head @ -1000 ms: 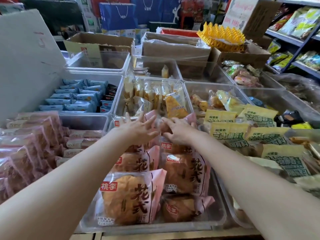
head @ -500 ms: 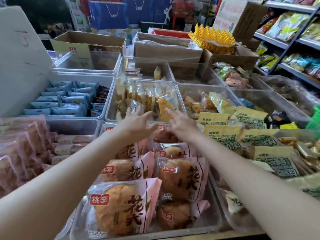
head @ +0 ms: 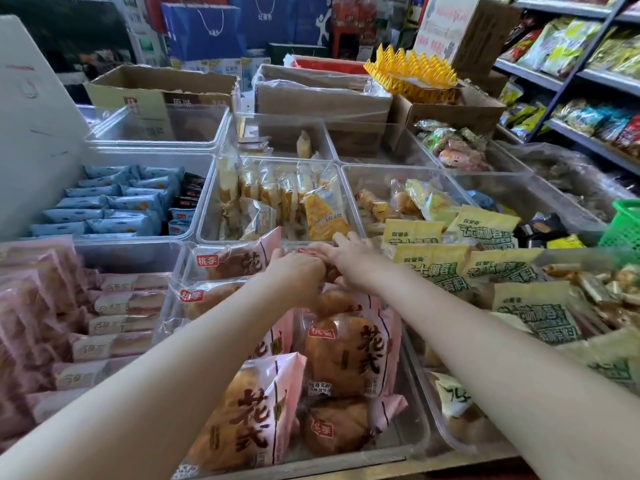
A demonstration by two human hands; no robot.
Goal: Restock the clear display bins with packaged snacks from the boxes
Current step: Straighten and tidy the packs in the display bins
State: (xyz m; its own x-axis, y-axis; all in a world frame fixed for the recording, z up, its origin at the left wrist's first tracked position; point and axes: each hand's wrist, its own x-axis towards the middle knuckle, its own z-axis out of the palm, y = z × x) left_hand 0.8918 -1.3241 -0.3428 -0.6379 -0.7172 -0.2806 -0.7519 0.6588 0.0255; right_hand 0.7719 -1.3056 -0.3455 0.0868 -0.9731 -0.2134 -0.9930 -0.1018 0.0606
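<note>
A clear bin [head: 419,432] in front of me holds several pink packets of round bread, among them one at the front [head: 249,410] and one behind it [head: 346,355]. Both my arms reach to the bin's far end. There my left hand [head: 298,273] and my right hand [head: 351,259] close together on one bread packet [head: 305,251]. Only its red label and clear top edge show between my fingers. Another pink packet [head: 232,259] stands tilted just left of my left hand.
Yellow-green packets [head: 433,271] fill the bin on the right; pink sandwich packets [head: 121,303] fill the one on the left. Behind are bins of blue packets [head: 110,206] and cake slices [head: 277,199]. Open cardboard boxes [head: 322,95] stand at the back. Stocked shelves [head: 588,74] line the right.
Half a second ago both hands hovered spread above the bin's far end. They have dropped and closed on a bread packet there, and my view has shifted slightly.
</note>
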